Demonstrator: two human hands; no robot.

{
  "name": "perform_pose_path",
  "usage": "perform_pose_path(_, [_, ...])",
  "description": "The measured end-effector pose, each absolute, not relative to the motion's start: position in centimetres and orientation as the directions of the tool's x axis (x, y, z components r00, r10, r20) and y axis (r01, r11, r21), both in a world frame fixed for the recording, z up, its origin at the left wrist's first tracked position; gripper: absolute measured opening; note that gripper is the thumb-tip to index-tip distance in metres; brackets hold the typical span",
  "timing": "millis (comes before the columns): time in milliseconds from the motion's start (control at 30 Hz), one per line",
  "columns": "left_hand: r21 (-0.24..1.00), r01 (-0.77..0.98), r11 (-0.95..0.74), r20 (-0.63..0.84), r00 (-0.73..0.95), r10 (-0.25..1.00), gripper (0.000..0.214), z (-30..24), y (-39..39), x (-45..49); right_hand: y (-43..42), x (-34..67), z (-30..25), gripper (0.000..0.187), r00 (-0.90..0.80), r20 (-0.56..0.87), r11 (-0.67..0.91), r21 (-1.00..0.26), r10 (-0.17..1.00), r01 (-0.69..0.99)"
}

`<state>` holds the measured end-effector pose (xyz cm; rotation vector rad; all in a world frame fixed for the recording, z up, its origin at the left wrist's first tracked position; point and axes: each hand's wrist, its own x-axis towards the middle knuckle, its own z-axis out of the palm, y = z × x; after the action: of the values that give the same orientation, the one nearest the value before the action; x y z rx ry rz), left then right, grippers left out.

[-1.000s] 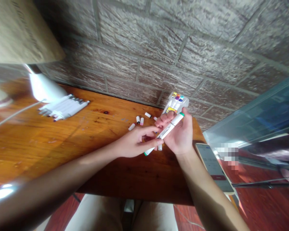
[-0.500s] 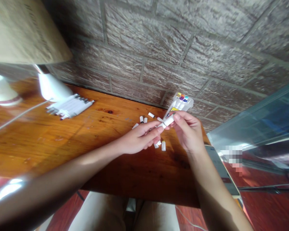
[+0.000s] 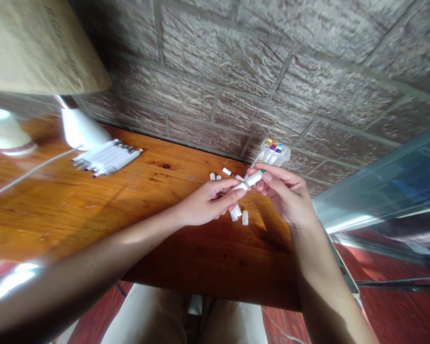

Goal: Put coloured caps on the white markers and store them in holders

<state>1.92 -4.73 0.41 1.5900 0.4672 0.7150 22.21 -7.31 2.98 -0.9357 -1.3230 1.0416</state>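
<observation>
Above the wooden table, a white marker (image 3: 253,179) with a grey band and a green end is held between both hands. My left hand (image 3: 209,203) pinches its lower part between thumb and fingers. At the green end, my right hand (image 3: 288,193) closes its thumb and fingertips around the marker. Beneath and beside the hands lie several loose white marker caps, including one cap with a yellow end (image 3: 245,218) and one with a dark end (image 3: 227,171). A clear case (image 3: 281,155) of markers with coloured ends stands just behind my right hand, which partly hides it.
To the left, a bundle of grey-white markers (image 3: 109,158) lies by a lamp's white base (image 3: 80,129). A white cup-like object (image 3: 7,131) and a cable (image 3: 32,169) are farther left. The brick wall (image 3: 189,100) borders the table's (image 3: 157,191) back edge.
My right fingers have shifted on the marker, so its green end now shows clearly. Both hands stay close together; the whole view has moved slightly.
</observation>
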Motion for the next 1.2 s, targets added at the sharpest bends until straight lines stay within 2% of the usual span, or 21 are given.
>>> perform_pose_path(233, [0.981,-0.144,0.13,0.041,0.811,0.584,0.038,-0.2,-4.4,1.9,-7.4,22.5,3.1,0.025,-0.107,0.253,0.247,-0.967,0.962,-0.061])
perform_pose_path(367, [0.985,-0.153,0.078,0.076,0.795,0.602,0.037,-0.2,-4.5,1.9,-7.3,22.7,3.0,0.024,-0.098,0.248,0.245,-0.968,0.964,-0.047])
perform_pose_path(567, [0.987,-0.163,-0.009,0.131,0.76,0.637,0.037,-0.2,-4.6,2.2,-7.4,23.1,3.0,0.021,-0.132,0.29,0.303,-0.948,0.948,0.093])
perform_pose_path(633, [0.981,-0.194,0.016,0.139,0.756,0.64,0.036,-0.2,-4.6,2.3,-7.5,22.6,3.0,0.024,-0.168,0.297,0.31,-0.949,0.94,0.059])
perform_pose_path(733, [0.963,-0.247,0.104,0.125,0.758,0.64,0.038,-0.1,-4.6,2.5,-7.6,21.7,2.7,0.041,-0.245,0.281,0.281,-0.959,0.928,-0.038])
perform_pose_path(800, [0.954,-0.255,0.157,0.107,0.78,0.617,0.039,-0.2,-4.5,2.6,-7.5,21.1,2.4,0.046,-0.277,0.246,0.246,-0.969,0.929,-0.036])
perform_pose_path(933, [0.933,-0.283,0.224,0.109,0.813,0.573,0.04,-0.5,-4.1,2.4,-7.3,20.5,2.1,0.025,-0.314,0.185,0.208,-0.977,0.931,0.042])
perform_pose_path(1033, [0.949,-0.288,0.127,0.167,0.804,0.57,0.038,-0.4,-3.8,2.2,-7.1,20.9,1.9,0.017,-0.265,0.213,0.229,-0.973,0.941,0.033])
perform_pose_path(1133, [0.98,-0.176,-0.092,0.195,0.776,0.599,0.037,-0.3,-3.6,2.0,-6.9,21.3,1.7,0.018,-0.161,0.233,0.237,-0.972,0.959,0.006])
perform_pose_path(1200, [0.977,-0.113,-0.181,0.201,0.769,0.607,0.041,-0.5,-3.6,2.0,-6.9,21.1,1.6,0.019,-0.109,0.232,0.228,-0.972,0.967,-0.048])
